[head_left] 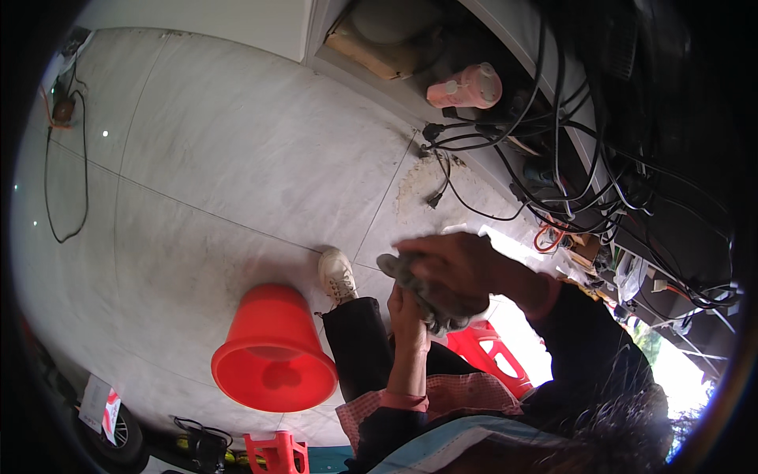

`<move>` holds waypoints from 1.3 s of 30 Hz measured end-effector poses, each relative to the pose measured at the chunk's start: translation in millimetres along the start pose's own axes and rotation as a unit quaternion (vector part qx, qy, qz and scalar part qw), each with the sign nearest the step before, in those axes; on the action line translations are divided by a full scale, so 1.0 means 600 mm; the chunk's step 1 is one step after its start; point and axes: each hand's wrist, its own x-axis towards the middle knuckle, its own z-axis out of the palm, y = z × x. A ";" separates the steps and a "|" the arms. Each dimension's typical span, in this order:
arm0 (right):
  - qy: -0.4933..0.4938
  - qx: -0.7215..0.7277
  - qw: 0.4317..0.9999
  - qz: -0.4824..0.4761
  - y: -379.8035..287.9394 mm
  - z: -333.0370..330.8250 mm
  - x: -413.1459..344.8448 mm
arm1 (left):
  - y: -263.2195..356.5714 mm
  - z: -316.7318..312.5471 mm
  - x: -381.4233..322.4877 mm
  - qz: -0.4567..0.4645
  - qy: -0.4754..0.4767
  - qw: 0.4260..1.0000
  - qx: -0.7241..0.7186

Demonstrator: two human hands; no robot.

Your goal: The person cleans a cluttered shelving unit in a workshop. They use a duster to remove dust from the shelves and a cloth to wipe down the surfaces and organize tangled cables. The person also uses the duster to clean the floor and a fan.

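Observation:
A bunched grey cloth [441, 314] is between my two hands in front of my lap; whether it is a rag or a glove cannot be made out. My right hand [456, 266], slightly blurred, lies over the top of the cloth and grips it. From below, my left hand [407, 317] holds its near side, with the fingers partly hidden behind it. Left of my leg a red plastic bucket [275, 317] rests on the floor, its wide mouth facing me. The inside holds a darker round patch that I cannot identify.
Black cables [533, 207] hang from the bench at right, and a loose plug [435, 200] lies on the tiled floor [237, 148]. A pink bottle [465, 87] sits on the low shelf. Red plastic stools [491, 355] [277, 453] stand beside me and behind the bucket. A cable loops at far left.

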 end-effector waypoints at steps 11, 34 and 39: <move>0.098 -0.619 0.728 0.278 0.168 -0.195 0.420 | 0.016 0.009 0.015 0.030 0.078 0.991 -0.108; 0.119 -0.598 0.684 0.400 0.306 -0.320 0.315 | 0.021 0.034 0.024 -0.004 0.085 0.990 -0.115; 0.113 -0.593 0.681 0.415 0.310 -0.286 0.322 | 0.020 0.035 0.024 -0.019 0.084 0.991 -0.101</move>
